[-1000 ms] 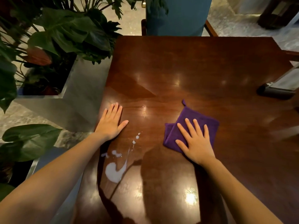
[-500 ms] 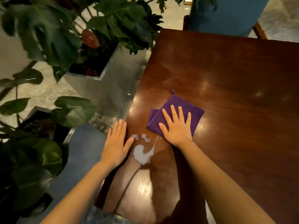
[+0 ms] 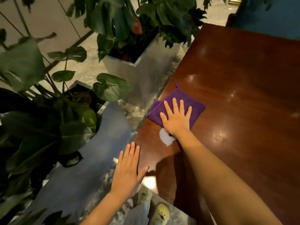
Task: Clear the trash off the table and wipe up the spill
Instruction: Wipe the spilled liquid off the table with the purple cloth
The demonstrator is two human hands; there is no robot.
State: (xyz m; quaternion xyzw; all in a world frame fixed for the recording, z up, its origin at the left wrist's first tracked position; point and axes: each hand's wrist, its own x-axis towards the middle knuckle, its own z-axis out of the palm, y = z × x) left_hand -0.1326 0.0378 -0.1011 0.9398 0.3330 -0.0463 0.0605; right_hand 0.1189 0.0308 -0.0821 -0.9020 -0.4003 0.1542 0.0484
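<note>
White milky spill (image 3: 166, 137) near left edge of glossy wooden surface (image 3: 243, 98), folded purple cloth (image 3: 177, 103) just beyond it, right hand (image 3: 176, 118) flat on cloth with fingers spread, left hand (image 3: 128, 169) flat and empty at surface edge, potted plants (image 3: 113, 26) alongside.

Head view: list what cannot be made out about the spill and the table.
- White spill: its right part is hidden under the right hand and wrist.
- Purple cloth: whether its underside is wet is hidden by the cloth itself and the hand.
- Table: far and right sides cut off by the frame edge, so any trash there is unseen.
- Left hand: flat at the table edge; contact unclear.
</note>
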